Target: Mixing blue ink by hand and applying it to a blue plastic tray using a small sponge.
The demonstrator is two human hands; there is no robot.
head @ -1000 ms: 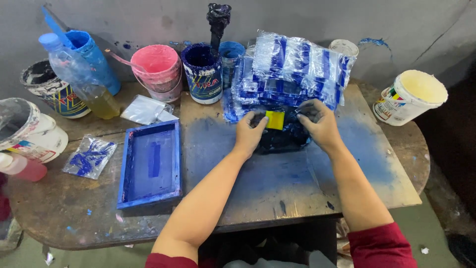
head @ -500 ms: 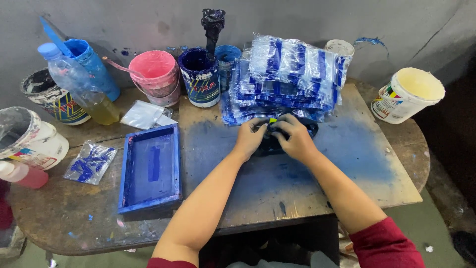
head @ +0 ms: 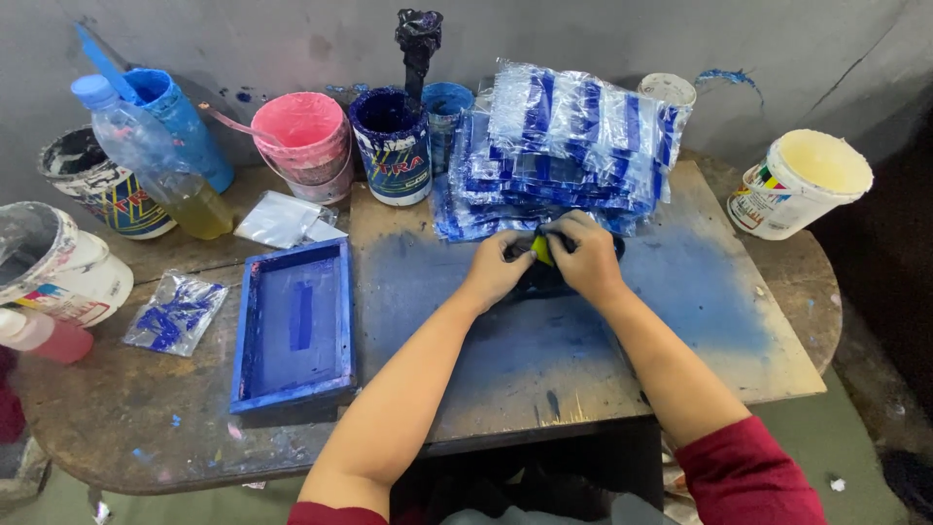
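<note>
Your left hand (head: 496, 270) and right hand (head: 583, 255) together gripped a small dark bundle with a yellow tag (head: 540, 251), just before the stack of blue-printed clear plastic bags (head: 564, 146).

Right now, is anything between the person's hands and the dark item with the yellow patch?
Nothing visible. The left hand and right hand already touch the dark item, which lies on the blue-stained board, in front of the stack of plastic packets.
</note>
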